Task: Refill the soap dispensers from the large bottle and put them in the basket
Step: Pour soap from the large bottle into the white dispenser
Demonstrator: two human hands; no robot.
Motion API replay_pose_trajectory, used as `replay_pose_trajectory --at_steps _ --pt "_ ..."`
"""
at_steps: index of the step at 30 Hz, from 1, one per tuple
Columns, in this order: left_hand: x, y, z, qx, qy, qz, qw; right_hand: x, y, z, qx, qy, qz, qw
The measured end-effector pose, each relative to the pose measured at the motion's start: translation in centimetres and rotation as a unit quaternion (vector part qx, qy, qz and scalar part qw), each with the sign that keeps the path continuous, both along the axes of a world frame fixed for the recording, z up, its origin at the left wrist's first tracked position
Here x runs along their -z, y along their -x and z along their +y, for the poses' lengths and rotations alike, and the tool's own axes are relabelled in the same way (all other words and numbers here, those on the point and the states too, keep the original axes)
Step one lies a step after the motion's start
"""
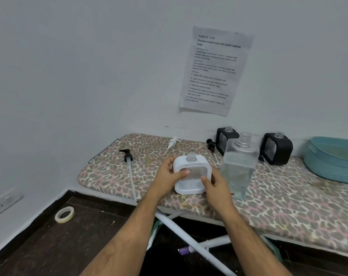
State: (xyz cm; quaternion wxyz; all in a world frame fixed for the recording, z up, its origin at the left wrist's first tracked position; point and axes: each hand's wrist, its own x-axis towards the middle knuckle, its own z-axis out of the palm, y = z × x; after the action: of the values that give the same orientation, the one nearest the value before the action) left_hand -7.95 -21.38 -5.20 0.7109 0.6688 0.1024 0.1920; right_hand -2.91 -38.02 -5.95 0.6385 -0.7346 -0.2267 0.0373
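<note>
A white square soap dispenser (191, 188) with an uncapped clear neck stands on the leopard-print ironing board (288, 200). My left hand (169, 173) grips its left side, thumb across the front. My right hand (214, 185) holds its right side, thumb on the clear window. Just right of it stands the large clear bottle (240, 166), uncapped and partly filled with clear liquid. Two black dispensers (226, 139) (276, 148) with open necks stand by the wall. A teal basket (332, 160) sits at the far right.
Three loose pumps lie on the board: a black one with a long tube (128, 158) at the left, a white one (172, 144) behind, a black one (211, 145) beside the left black dispenser. A tape roll (64, 215) lies on the floor. A paper sheet (215, 70) hangs on the wall.
</note>
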Motion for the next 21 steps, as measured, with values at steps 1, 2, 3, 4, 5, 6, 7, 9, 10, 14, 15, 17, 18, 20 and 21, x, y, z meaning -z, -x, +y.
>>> replay_pose_trajectory --at_steps 1,2,3,4,5,6,7,9,10,14,15,17,18,20,21 --pt "0.2 0.0 -0.2 -0.008 0.0 -0.003 1.0 0.1 0.1 0.0 0.01 0.004 -0.003 1.0" --pt "0.2 0.1 -0.4 -0.016 -0.002 -0.006 1.0 0.2 0.3 0.0 0.016 0.007 -0.002 1.0" --pt "0.3 0.1 -0.6 -0.022 -0.004 -0.008 1.0 0.2 0.5 -0.1 0.019 0.009 0.0 1.0" --pt "0.4 0.1 -0.7 -0.026 -0.006 -0.008 1.0 0.4 0.7 -0.2 0.02 0.008 -0.001 1.0" --pt "0.5 0.2 -0.8 -0.027 -0.009 -0.008 1.0 0.5 1.0 -0.4 0.025 0.008 -0.005 1.0" --pt "0.6 0.2 -0.8 -0.029 -0.012 -0.008 0.999 0.7 1.3 -0.6 0.034 0.007 -0.009 0.999" --pt "0.7 0.2 -1.0 -0.032 -0.015 -0.011 0.999 0.8 1.6 -0.9 0.046 0.003 -0.011 0.999" --pt "0.8 0.1 -1.5 -0.052 -0.016 -0.015 0.998 1.1 2.0 -1.5 0.077 -0.006 -0.007 0.997" --pt "0.8 0.0 -1.8 -0.068 -0.022 -0.016 0.997 1.1 2.3 -1.8 0.091 -0.006 -0.005 0.996" --pt "1.0 -0.8 -3.3 -0.12 -0.044 -0.01 0.992 0.3 3.3 -3.2 0.111 -0.04 -0.027 0.993" --pt "1.0 -1.1 -3.6 -0.125 -0.042 -0.01 0.991 0.0 3.4 -3.6 0.119 -0.054 -0.041 0.991" --pt "0.9 -1.5 -3.9 -0.13 -0.04 -0.012 0.991 -0.6 3.5 -4.5 0.146 -0.088 -0.074 0.983" --pt "0.9 -1.6 -4.1 -0.128 -0.043 -0.011 0.991 -0.9 3.4 -5.0 0.163 -0.105 -0.09 0.977" --pt "1.0 -1.6 -4.2 -0.125 -0.049 -0.01 0.991 -1.4 3.0 -6.0 0.202 -0.139 -0.126 0.961" --pt "1.2 -1.7 -4.3 -0.126 -0.055 -0.011 0.99 -1.6 2.6 -6.4 0.223 -0.155 -0.144 0.952"
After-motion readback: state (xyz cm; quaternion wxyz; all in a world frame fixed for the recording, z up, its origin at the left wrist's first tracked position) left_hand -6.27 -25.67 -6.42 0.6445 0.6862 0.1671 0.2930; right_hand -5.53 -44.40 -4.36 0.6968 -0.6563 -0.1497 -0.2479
